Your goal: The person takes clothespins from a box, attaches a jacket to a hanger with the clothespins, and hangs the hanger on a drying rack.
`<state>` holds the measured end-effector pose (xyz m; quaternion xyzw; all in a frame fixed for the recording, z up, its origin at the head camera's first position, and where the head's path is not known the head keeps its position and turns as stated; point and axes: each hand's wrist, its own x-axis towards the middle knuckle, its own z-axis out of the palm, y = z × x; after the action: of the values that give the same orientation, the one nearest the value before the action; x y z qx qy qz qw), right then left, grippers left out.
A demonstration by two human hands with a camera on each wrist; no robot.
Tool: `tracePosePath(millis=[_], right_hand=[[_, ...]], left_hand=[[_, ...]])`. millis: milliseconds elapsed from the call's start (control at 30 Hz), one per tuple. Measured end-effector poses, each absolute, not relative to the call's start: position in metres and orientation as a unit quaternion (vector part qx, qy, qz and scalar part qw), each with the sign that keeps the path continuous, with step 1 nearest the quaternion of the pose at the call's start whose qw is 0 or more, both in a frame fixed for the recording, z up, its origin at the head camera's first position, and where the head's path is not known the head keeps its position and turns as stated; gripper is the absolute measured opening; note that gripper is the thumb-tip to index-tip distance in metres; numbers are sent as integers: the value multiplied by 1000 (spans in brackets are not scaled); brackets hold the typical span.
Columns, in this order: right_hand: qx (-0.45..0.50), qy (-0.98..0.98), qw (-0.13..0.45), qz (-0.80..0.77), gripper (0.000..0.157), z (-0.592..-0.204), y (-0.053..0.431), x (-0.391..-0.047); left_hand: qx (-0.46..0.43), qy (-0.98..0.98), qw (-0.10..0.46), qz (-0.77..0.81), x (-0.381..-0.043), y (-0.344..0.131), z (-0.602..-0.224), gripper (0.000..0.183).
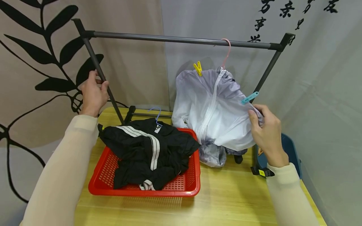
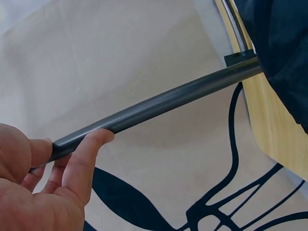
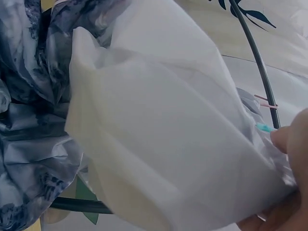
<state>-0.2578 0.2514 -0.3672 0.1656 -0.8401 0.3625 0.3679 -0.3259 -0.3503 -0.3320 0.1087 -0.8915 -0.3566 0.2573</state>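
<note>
A dark grey metal clothes rack [image 1: 169,38] stands on the table. My left hand [image 1: 94,95] grips its left post [image 2: 159,103], thumb on one side and fingers on the other. From the top bar a pale grey-white zip jacket [image 1: 192,100] hangs on a pink hanger [image 1: 227,51]. A yellow clothespin [image 1: 198,68] is clipped on its left shoulder, a light blue clothespin [image 1: 250,98] on its right. Just below the blue one, my right hand [image 1: 267,135] pinches the jacket's edge. In the right wrist view the white cloth [image 3: 159,125] hides part of that hand.
A red basket [image 1: 144,192] holds a black jacket [image 1: 135,147] with white stripes and a blue-purple hanger [image 1: 155,109] at its collar. Behind my right wrist stands a dark blue bin [image 1: 291,153]. Curtains hang behind the wooden table [image 1: 226,194].
</note>
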Motion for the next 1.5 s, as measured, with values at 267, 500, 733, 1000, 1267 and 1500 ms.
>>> tracePosePath(millis=[267,500,733,1000,1267,1500], right_hand=[[181,-831,375,369,41,-375,256,-242],[196,-829,386,354,52,-387,258,-230],[204,-823,407,339,59,-394,257,-220],[216,-815,438,313,58,-400,253,-207],[222,-806,465,290,54,-401,246,-193],[234,-798,493,256,52,-400,236,-183]], left_hand=[[107,-888,264,-361,-327,-350,-331,51],[115,-889,254,-364,-328,-349,-332,53],[118,-887,245,-372,-329,-350,-331,55],[112,-885,244,-381,-328,-350,-333,56],[115,-887,254,-369,-325,-348,-335,52],[123,-885,253,-371,-326,-345,-333,53]])
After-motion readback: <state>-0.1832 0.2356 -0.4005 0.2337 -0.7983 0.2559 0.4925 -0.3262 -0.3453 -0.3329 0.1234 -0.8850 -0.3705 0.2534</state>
